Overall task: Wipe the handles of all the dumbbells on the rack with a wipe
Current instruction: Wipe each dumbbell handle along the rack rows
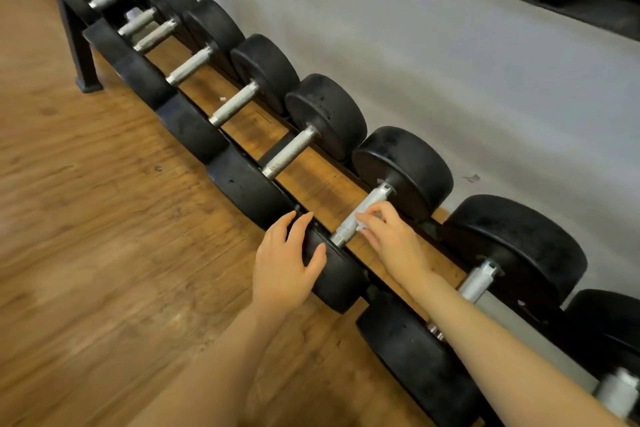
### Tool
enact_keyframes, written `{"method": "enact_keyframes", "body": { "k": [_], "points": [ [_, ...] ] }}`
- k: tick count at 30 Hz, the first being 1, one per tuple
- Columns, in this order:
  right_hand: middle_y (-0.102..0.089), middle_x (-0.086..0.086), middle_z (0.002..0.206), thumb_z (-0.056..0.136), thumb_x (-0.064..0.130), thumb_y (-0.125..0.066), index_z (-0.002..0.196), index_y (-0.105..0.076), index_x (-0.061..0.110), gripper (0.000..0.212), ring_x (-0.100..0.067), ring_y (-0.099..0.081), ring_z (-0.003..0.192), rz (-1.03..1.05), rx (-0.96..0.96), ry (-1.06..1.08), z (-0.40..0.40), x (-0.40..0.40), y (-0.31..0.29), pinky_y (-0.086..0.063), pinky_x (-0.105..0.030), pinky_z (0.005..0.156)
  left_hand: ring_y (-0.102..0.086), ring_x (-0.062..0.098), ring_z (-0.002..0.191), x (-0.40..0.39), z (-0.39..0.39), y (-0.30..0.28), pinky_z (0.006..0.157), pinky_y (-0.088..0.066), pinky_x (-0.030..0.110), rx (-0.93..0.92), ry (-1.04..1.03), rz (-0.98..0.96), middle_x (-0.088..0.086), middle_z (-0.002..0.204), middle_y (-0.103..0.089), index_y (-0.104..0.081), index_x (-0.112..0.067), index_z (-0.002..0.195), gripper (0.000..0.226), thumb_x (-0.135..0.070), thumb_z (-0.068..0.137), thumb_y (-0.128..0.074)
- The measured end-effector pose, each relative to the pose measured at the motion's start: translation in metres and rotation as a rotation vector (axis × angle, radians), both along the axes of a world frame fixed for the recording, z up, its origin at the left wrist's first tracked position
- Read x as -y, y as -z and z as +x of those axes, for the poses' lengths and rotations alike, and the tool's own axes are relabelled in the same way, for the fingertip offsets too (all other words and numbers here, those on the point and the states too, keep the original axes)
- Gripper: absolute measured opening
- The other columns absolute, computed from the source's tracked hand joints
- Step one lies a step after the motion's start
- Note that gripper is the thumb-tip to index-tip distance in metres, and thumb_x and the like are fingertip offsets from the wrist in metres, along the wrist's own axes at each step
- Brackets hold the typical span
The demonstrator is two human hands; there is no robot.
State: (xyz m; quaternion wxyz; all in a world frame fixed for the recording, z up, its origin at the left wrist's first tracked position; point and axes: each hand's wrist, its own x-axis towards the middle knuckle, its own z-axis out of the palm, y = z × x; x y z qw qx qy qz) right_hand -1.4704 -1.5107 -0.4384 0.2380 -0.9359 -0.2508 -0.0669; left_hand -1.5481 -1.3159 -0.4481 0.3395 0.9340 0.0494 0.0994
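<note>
Bracing the near head (332, 274) of one dumbbell, the left hand (285, 260) curls over it, likely to stop rolling. Just beyond, the right hand (388, 236) wraps that dumbbell's handle (360, 215); any wipe is hidden. More handles (289, 151) recede beyond.

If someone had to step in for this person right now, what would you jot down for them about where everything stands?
Left hand: rests on the near black end of one dumbbell, fingers curved over its top.
Right hand: on that dumbbell's metal handle, fingers laid over the middle. A pale scrap seems to sit under them, probably the wipe; too hidden to be sure.
The other dumbbells lie in a row on the low rack along the wall, on both sides of this one.
Done: cannot tell from the picture which handles are already wiped.
Left: finish this handle, then go along the row.
</note>
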Motion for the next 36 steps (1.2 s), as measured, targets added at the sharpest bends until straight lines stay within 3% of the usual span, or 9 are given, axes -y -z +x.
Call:
{"method": "enact_keyframes", "body": {
  "k": [6,8,10,13,18,21,25,31,36],
  "points": [
    [-0.052,0.002,0.119,0.095,0.014,-0.056,0.12,-0.059,0.012,0.025,-0.012,-0.056,0.104,0.053,-0.157,0.07,-0.008,-0.026,-0.089,-0.048,-0.026,0.086,-0.034,0.027,0.14,-0.041,0.015,-0.095,0.111,-0.034,0.044,-0.099,0.108,0.187,0.007,0.155,-0.035,-0.042,-0.024,0.147,0.053,-0.039,0.098,-0.052],
    [-0.048,0.015,0.112,0.096,0.017,-0.054,0.118,-0.06,0.012,0.024,0.003,-0.054,0.104,0.111,-0.224,0.128,-0.007,-0.033,-0.124,-0.041,-0.012,0.085,-0.041,0.03,0.135,-0.053,0.023,-0.136,0.106,-0.039,0.046,-0.078,0.093,0.212,0.009,0.152,-0.04,-0.048,-0.02,0.143,0.049,-0.035,0.097,-0.055],
    [-0.044,0.015,0.107,0.095,0.014,-0.056,0.115,-0.063,0.009,0.022,0.018,-0.046,0.1,0.155,-0.212,0.168,-0.005,-0.043,-0.159,-0.033,-0.001,0.084,-0.043,0.032,0.133,-0.067,0.029,-0.18,0.104,-0.039,0.046,-0.083,0.08,0.208,0.011,0.15,-0.041,-0.052,-0.018,0.14,0.045,-0.031,0.097,-0.057],
    [-0.049,0.004,0.11,0.092,0.012,-0.062,0.115,-0.066,0.008,0.023,0.006,-0.046,0.092,0.157,-0.171,0.237,-0.007,-0.06,-0.214,-0.037,-0.01,0.081,-0.046,0.033,0.132,-0.088,0.033,-0.24,0.105,-0.04,0.047,-0.115,0.059,0.199,0.011,0.15,-0.042,-0.054,-0.018,0.138,0.041,-0.026,0.097,-0.057],
    [-0.049,0.005,0.11,0.092,0.017,-0.062,0.119,-0.065,0.013,0.027,-0.009,-0.058,0.088,0.184,-0.247,0.358,-0.015,-0.095,-0.29,-0.052,-0.028,0.077,-0.051,0.033,0.127,-0.126,0.045,-0.33,0.102,-0.043,0.048,-0.159,0.031,0.2,0.011,0.143,-0.05,-0.059,-0.015,0.134,0.039,-0.023,0.095,-0.059],
    [-0.051,0.002,0.112,0.093,0.02,-0.06,0.12,-0.064,0.015,0.028,-0.011,-0.059,0.091,0.176,-0.3,0.428,-0.017,-0.116,-0.325,-0.054,-0.027,0.078,-0.05,0.031,0.128,-0.148,0.063,-0.371,0.103,-0.042,0.047,-0.182,0.052,0.215,0.009,0.143,-0.051,-0.058,-0.016,0.135,0.04,-0.023,0.096,-0.059],
    [-0.054,0.0,0.113,0.092,0.017,-0.062,0.12,-0.065,0.014,0.029,-0.011,-0.059,0.093,0.22,-0.344,0.482,-0.011,-0.145,-0.355,-0.055,-0.028,0.079,-0.052,0.031,0.126,-0.174,0.09,-0.4,0.103,-0.043,0.048,-0.175,0.039,0.229,0.01,0.14,-0.053,-0.06,-0.014,0.133,0.039,-0.021,0.095,-0.06],
    [-0.058,-0.002,0.111,0.09,0.018,-0.065,0.117,-0.067,0.013,0.028,-0.007,-0.057,0.086,0.221,-0.348,0.529,0.01,-0.17,-0.365,-0.038,-0.009,0.07,-0.049,0.032,0.129,-0.203,0.111,-0.409,0.106,-0.04,0.049,-0.208,0.036,0.273,0.011,0.141,-0.052,-0.058,-0.015,0.134,0.04,-0.021,0.094,-0.06],
    [-0.059,-0.005,0.113,0.091,0.019,-0.064,0.117,-0.067,0.012,0.027,-0.016,-0.064,0.087,0.214,-0.364,0.512,0.037,-0.183,-0.351,-0.046,-0.016,0.069,-0.052,0.033,0.125,-0.216,0.138,-0.398,0.102,-0.043,0.049,-0.194,0.044,0.291,0.011,0.139,-0.053,-0.059,-0.015,0.133,0.041,-0.02,0.093,-0.063]
  ]
}}
